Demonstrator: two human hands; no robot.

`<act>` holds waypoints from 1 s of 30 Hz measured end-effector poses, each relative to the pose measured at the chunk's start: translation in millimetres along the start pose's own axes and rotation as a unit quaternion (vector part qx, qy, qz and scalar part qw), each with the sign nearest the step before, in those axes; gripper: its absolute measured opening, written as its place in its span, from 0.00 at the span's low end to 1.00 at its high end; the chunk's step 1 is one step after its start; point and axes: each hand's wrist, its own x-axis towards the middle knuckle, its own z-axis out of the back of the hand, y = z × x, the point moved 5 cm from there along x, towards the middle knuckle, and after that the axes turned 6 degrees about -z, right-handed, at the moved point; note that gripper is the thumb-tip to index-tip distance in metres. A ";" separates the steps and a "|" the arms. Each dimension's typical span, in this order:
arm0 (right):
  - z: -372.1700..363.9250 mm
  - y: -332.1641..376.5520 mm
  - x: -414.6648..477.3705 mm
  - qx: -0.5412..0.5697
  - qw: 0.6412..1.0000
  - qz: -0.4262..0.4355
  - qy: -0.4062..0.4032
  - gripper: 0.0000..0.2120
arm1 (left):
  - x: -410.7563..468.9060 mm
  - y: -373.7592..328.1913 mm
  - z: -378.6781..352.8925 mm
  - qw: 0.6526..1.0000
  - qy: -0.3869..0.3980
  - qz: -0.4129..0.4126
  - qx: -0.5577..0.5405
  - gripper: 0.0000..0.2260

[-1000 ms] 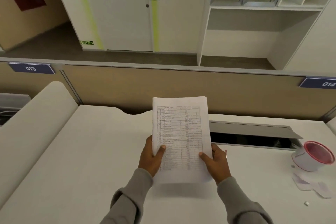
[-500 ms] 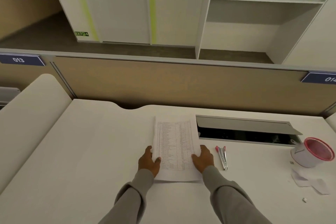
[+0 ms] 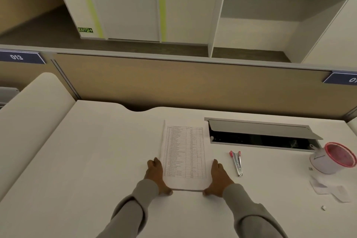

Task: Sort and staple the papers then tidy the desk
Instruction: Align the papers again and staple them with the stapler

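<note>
Two hands flank the stack of papers (image 3: 184,152), which lies flat on the desk (image 3: 96,160). The left hand (image 3: 156,175) is against its left edge and the right hand (image 3: 219,177) against its right, fingers stretched straight along the sides, thumbs at the near corners, clasping nothing. Just right of the stack lies the stapler (image 3: 236,162), untouched; farther right are a red-lidded tub (image 3: 332,158) and paper scraps (image 3: 328,189).

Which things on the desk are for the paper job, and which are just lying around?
For the job:
papers
stapler

Just lying about:
tub
scraps, probably binned when tidying
hatch
</note>
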 end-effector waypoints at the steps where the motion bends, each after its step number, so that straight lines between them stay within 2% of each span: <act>1: 0.7 2.2 0.1 -0.007 1.000 0.002 -0.003 0.63 | 0.8 0.0 2.3 1.000 -0.008 0.002 -0.010 0.63; 6: 8.6 9.2 3.5 -0.016 1.000 0.003 -0.022 0.57 | 3.4 0.3 12.8 0.999 -0.036 -0.004 -0.027 0.56; 20: -1.7 13.0 10.9 -0.022 0.999 0.011 -0.040 0.51 | 2.3 9.9 15.1 0.996 -0.065 -0.012 -0.065 0.54; 27: 11.0 7.6 15.7 0.099 0.992 0.013 -0.077 0.49 | 8.1 6.3 23.5 0.991 -0.100 -0.008 -0.092 0.50; 30: 11.2 -3.1 17.0 0.173 0.983 0.022 -0.061 0.50 | 7.2 13.6 21.3 0.985 -0.113 -0.005 -0.133 0.50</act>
